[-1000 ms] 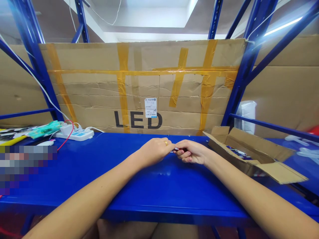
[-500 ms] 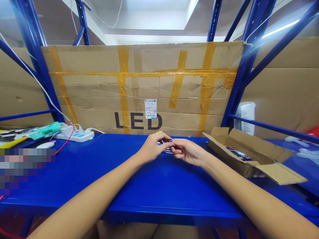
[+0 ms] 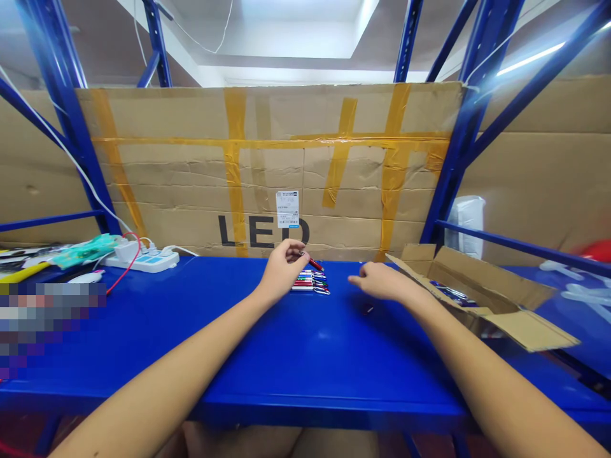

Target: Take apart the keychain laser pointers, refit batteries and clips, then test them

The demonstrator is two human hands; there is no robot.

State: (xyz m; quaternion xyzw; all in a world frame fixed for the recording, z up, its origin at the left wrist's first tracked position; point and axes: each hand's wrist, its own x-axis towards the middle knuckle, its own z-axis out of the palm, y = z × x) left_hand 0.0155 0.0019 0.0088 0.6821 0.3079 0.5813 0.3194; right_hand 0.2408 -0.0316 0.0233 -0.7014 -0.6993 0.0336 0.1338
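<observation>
Red pen (image 3: 316,263) in left hand (image 3: 281,270); right hand (image 3: 382,281) loose, palm down

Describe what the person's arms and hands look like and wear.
The left arm and right arm are bare: no sleeves, watch or bracelet show. The left hand and right hand wear no gloves; any ring is too small to tell.

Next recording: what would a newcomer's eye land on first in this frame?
A large brown cardboard sheet, taped yellow and printed LED, fills the back behind the glossy blue metal bench. At mid-bench the left hand pinches a slim red pen above a short row of coloured pens, while the right hand hovers, nothing visible in it, near the open brown cardboard box on the right.
</observation>
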